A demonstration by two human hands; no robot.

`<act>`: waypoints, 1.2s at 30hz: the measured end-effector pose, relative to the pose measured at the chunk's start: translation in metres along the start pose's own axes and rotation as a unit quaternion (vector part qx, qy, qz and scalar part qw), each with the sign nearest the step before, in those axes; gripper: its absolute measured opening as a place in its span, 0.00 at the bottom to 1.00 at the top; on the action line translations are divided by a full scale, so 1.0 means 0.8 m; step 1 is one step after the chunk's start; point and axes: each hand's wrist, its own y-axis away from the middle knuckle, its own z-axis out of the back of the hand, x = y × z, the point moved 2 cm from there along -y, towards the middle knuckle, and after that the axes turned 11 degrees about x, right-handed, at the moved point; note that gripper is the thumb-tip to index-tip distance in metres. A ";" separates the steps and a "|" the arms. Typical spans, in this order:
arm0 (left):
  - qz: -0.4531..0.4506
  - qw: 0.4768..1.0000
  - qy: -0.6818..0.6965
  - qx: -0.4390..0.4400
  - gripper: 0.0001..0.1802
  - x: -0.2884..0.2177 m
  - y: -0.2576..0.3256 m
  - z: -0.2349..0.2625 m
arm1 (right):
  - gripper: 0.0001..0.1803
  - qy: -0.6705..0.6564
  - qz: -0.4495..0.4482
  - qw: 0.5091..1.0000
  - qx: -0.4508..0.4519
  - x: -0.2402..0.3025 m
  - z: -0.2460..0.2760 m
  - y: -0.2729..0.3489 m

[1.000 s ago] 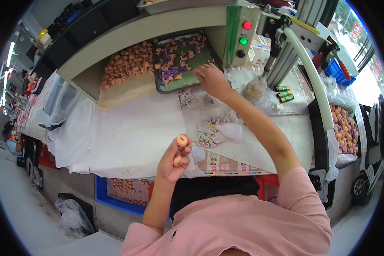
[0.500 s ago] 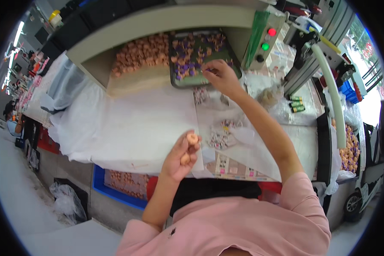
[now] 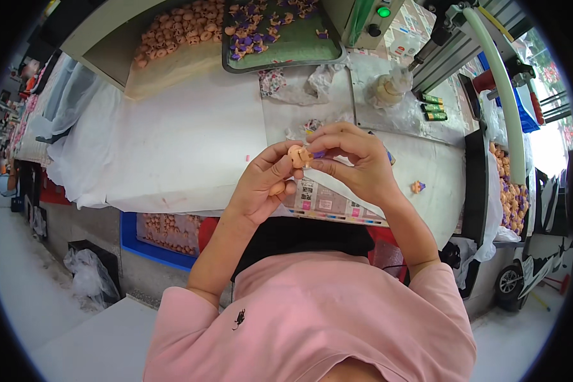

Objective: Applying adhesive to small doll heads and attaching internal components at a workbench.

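Observation:
In front of me, my left hand (image 3: 256, 190) pinches a peach-coloured doll head (image 3: 295, 156) between thumb and forefinger. A second peach-coloured piece (image 3: 277, 189) rests in its curled lower fingers. Facing it, my right hand (image 3: 358, 158) grips a small doll body (image 3: 318, 154) with purple clothing, pressed against the head's underside; the fingers partly cover the join. On the table to the right lies a loose peach and purple doll body (image 3: 417, 186). Beyond the hands, a dark tray (image 3: 280, 67) carries many such bodies, beside a pile of doll heads (image 3: 181, 28).
A machine housing with a lit green button (image 3: 383, 12) stands behind the tray. Further right are a plastic bag (image 3: 388, 90), several green tubes (image 3: 433, 108) and a bin of peach and purple pieces (image 3: 509, 184). A blue crate (image 3: 128, 235) sits below the table edge.
My right hand has come back from the tray to my left hand, bringing a purple-clothed body against the doll head. The head view has shifted, and a loose body now shows on the right.

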 end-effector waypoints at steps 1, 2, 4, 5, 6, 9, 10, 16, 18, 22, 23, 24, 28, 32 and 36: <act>0.000 1.000 -0.022 -0.011 0.19 0.004 0.001 -0.002 | 0.12 -0.002 0.000 1.000 -0.001 0.003 0.003 0.005; 0.001 0.999 -0.045 -0.022 0.18 0.008 0.002 -0.004 | 0.12 0.018 -0.010 1.000 0.014 0.007 0.006 0.009; 0.002 0.997 -0.071 -0.029 0.18 0.014 0.004 -0.007 | 0.12 0.036 -0.020 0.999 0.028 0.007 0.010 0.017; 0.004 0.995 -0.096 -0.034 0.19 0.017 0.003 -0.008 | 0.13 0.000 -0.023 0.999 0.023 0.005 0.013 0.021; 0.006 0.995 -0.097 -0.033 0.19 0.019 0.003 -0.011 | 0.14 -0.037 -0.027 0.999 0.017 0.003 0.015 0.024; 0.004 0.991 -0.129 -0.032 0.17 0.023 0.003 -0.018 | 0.14 -0.075 -0.042 0.996 0.006 -0.002 0.017 0.033; 0.011 0.990 -0.139 -0.033 0.16 0.023 0.002 -0.018 | 0.14 -0.075 -0.042 0.996 0.005 -0.002 0.018 0.035; 0.031 0.982 -0.178 -0.048 0.12 0.026 0.005 -0.031 | 0.12 -0.114 -0.060 0.990 0.048 -0.005 0.017 0.047; 0.031 0.981 -0.185 -0.055 0.12 0.028 0.006 -0.032 | 0.13 -0.030 -0.025 0.999 0.023 0.003 0.013 0.051; 0.054 0.985 -0.155 -0.054 0.12 0.033 0.004 -0.034 | 0.14 -0.038 -0.026 0.999 0.015 0.002 0.017 0.058; 0.062 0.986 -0.144 -0.052 0.12 0.034 0.003 -0.036 | 0.14 -0.028 -0.037 0.999 0.012 0.005 0.019 0.058; 0.063 0.986 -0.145 -0.051 0.12 0.034 0.002 -0.037 | 0.15 -0.017 -0.047 0.999 0.009 0.007 0.020 0.058; 0.063 0.986 -0.144 -0.052 0.12 0.034 -0.007 -0.043 | 0.16 -0.055 -0.077 0.995 0.002 0.006 0.034 0.056; 0.057 0.983 -0.148 -0.088 0.11 0.016 -0.007 -0.037 | 0.11 0.451 0.185 0.843 -0.226 0.076 0.129 0.037; 0.037 0.992 -0.092 -0.077 0.10 0.023 -0.016 -0.035 | 0.09 0.628 0.318 0.619 -0.347 0.180 0.202 -0.018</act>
